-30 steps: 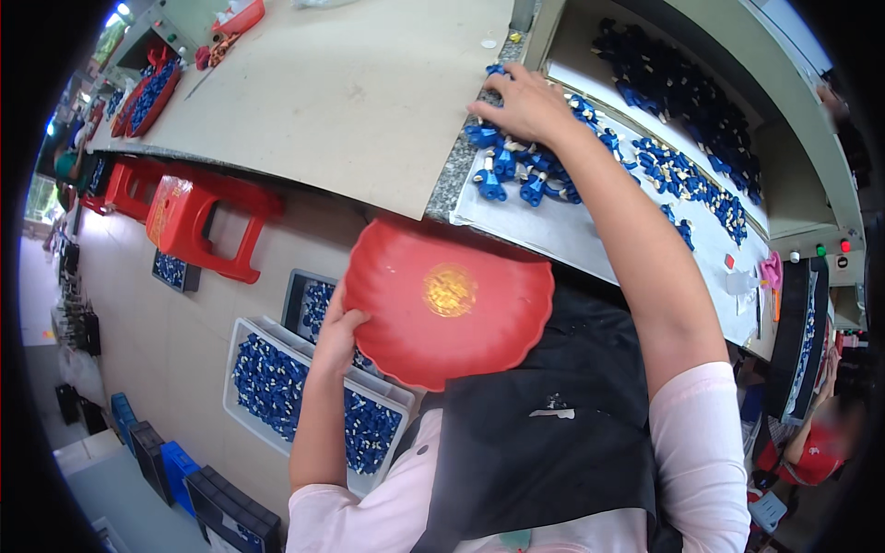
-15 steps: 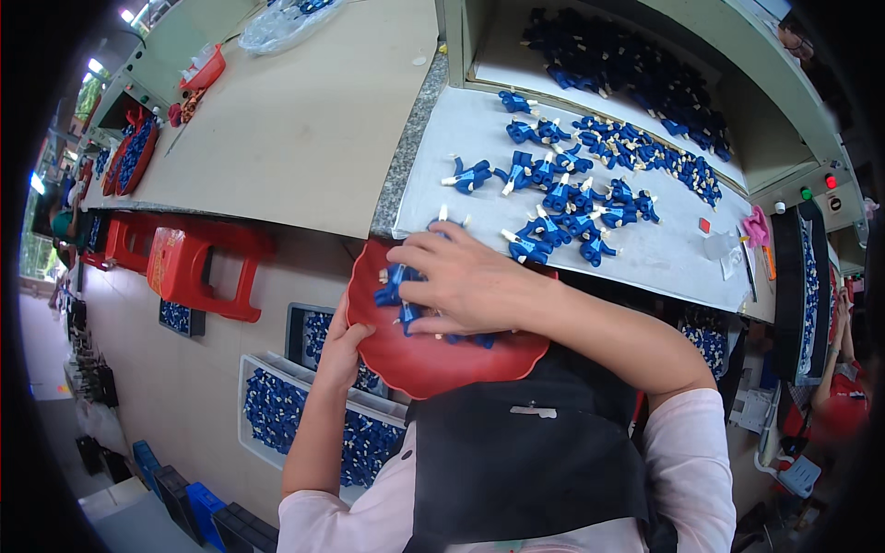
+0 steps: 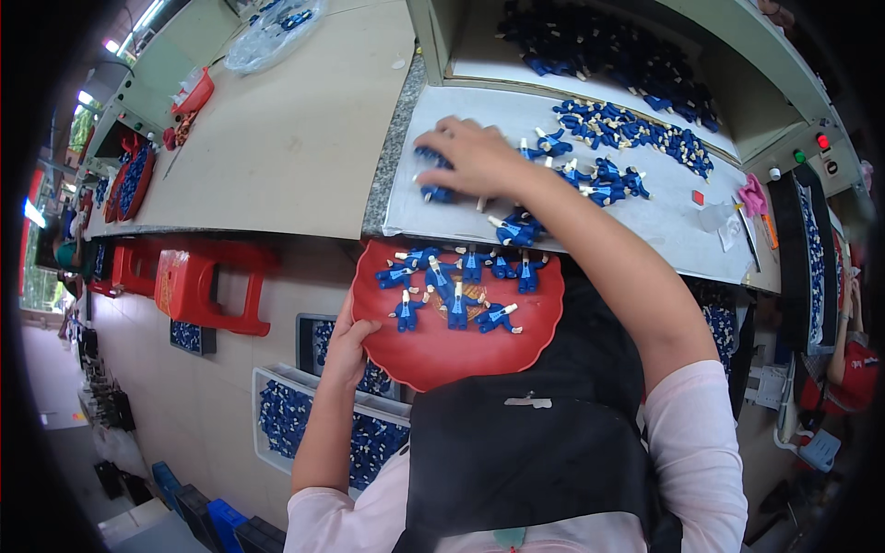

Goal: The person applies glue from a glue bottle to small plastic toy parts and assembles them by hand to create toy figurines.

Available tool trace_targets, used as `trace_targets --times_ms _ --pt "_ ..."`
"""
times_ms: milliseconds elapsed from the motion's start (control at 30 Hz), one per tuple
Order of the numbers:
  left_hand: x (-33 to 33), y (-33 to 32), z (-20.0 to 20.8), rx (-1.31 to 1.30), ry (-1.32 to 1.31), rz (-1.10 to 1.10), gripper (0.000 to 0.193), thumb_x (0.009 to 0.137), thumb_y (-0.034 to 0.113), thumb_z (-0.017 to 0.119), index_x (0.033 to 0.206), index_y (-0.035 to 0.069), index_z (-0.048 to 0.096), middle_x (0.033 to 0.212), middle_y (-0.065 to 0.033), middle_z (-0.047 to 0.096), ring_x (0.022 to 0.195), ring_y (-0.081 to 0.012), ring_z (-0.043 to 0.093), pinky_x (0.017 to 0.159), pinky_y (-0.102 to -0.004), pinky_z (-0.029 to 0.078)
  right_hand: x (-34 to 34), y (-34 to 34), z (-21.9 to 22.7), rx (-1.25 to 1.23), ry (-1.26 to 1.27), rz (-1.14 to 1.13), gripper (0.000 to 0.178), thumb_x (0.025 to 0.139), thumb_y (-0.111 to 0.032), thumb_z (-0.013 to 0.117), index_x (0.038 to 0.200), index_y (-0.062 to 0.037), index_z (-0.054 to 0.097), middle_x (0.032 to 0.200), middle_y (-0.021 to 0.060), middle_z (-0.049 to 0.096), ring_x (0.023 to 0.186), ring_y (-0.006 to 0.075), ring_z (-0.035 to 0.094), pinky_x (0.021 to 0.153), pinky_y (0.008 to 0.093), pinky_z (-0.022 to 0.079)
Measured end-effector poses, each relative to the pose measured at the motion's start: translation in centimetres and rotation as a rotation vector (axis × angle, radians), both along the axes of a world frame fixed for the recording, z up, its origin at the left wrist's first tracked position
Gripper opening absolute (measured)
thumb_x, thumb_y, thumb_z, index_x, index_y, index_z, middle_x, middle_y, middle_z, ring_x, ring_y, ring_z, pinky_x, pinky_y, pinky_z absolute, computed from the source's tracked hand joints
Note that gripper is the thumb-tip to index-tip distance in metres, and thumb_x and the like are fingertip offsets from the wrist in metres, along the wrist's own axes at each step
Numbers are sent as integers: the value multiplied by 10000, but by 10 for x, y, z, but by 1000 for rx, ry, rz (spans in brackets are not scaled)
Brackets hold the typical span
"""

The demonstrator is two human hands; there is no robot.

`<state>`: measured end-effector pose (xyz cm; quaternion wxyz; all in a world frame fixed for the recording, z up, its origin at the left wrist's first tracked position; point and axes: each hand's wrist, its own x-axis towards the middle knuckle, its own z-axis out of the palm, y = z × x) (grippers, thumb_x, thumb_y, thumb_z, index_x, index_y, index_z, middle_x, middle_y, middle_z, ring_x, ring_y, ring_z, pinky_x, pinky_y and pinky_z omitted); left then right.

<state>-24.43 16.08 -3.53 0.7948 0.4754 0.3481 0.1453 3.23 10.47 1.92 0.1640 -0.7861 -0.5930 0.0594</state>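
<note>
Holding a red scalloped plate (image 3: 442, 346) by its left rim below the worktop (image 3: 645, 207) edge, the left hand (image 3: 350, 346) grips firmly while the right hand (image 3: 475, 157), fingers spread, covers small blue figurines (image 3: 599, 175); light, rigid pieces, probably best swept or pinched by the body.

Glossy red plastic tray (image 3: 433, 355); matt blue plastic figures (image 3: 458, 295); speckled stone bench edge (image 3: 391, 152).
</note>
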Motion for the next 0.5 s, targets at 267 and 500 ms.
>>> trace_targets --times_ms 267,500 --pt "-2 -6 -3 -57 -54 -13 655 679 -77 421 1303 39 256 1236 -97 411 1097 -189 438 919 -294 354 -95 -72 2 208 79 447 413 721 -329 612 1062 -121 511 1103 140 464 1049 279 440 889 401 326" --pt "8 -25 0 -100 -22 -37 644 685 -83 417 1298 36 259 1199 -93 440 1056 -183 465 891 -296 382 6 -92 9 219 -230 -376 459 767 -406 554 1122 -118 515 1184 186 428 1077 338 414 878 420 358"
